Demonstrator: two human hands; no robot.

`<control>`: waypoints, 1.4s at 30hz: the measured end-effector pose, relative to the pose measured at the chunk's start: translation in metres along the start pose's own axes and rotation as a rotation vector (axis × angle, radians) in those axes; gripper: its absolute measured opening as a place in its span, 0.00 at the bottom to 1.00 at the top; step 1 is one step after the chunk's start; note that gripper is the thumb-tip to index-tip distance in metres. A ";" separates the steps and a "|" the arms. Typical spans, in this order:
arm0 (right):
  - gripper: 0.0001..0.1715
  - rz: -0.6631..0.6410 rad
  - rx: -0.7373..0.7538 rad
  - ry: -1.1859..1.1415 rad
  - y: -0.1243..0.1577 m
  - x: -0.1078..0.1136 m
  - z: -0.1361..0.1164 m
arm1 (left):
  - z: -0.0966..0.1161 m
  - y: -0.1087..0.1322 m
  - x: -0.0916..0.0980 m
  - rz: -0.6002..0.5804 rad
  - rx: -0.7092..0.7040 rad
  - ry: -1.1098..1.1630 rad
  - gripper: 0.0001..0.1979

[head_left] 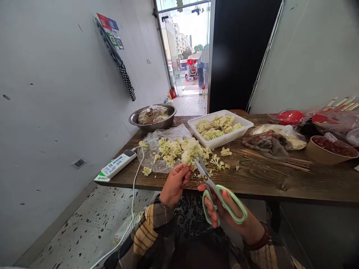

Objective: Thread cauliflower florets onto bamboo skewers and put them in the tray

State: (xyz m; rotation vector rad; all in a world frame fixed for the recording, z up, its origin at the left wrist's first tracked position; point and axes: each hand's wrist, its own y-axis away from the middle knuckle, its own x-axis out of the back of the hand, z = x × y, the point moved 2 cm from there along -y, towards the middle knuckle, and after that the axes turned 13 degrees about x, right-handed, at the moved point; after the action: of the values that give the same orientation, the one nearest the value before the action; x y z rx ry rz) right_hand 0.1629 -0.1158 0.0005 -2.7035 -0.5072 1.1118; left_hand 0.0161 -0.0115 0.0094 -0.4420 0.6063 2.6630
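My left hand (pixel 174 185) pinches a cauliflower piece (pixel 190 148) by its lower end, just over the table's front edge. Fingers of my right hand (pixel 224 209) pass through the green handles of a pair of scissors (pixel 205 177). The blades are parted and their tips touch or overlap the right side of that piece. Behind it, cut florets (pixel 169 150) lie heaped on a clear plastic bag (pixel 153 139). A white tray (pixel 221 141) beyond holds more florets. Small loose florets (pixel 218 163) lie on the wood to the right.
At the back left stands a metal bowl (pixel 153 126) with a bagged item. A white power strip (pixel 119 163) with a cable (pixel 134 186) is at the left edge. Skewers (pixel 280 160), a grey cloth (pixel 265 145) and a round tub (pixel 331 151) occupy the right side.
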 end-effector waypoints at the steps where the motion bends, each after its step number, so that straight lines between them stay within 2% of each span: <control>1: 0.28 0.004 -0.003 -0.015 -0.001 0.000 0.001 | 0.000 0.000 0.000 0.032 -0.021 -0.011 0.16; 4: 0.28 0.004 -0.010 -0.075 -0.001 0.002 0.004 | -0.001 0.000 -0.001 0.101 -0.068 -0.041 0.18; 8: 0.28 0.010 -0.038 -0.146 0.000 0.006 0.008 | -0.004 -0.002 -0.003 0.128 -0.101 -0.076 0.18; 16: 0.30 0.072 0.009 -0.269 -0.006 0.002 0.024 | -0.014 -0.007 -0.004 0.244 -0.278 -0.148 0.17; 22: 0.34 0.127 0.013 -0.296 -0.012 -0.004 0.026 | -0.018 -0.007 -0.009 0.355 -0.353 -0.361 0.16; 29: 0.29 0.190 0.033 -0.363 -0.016 -0.012 0.026 | -0.020 -0.008 -0.009 0.425 -0.384 -0.488 0.15; 35: 0.26 0.261 -0.018 -0.438 -0.018 -0.011 0.029 | -0.018 -0.010 -0.009 0.516 -0.456 -0.603 0.15; 42: 0.20 0.419 -0.071 -0.386 -0.022 -0.008 0.029 | -0.013 -0.012 -0.005 0.584 -0.522 -0.703 0.13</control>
State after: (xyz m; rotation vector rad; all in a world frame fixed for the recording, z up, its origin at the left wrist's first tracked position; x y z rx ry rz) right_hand 0.1318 -0.0980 -0.0083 -2.7332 -0.0173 1.7705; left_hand 0.0283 -0.0087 -0.0045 0.6419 -0.2239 3.2088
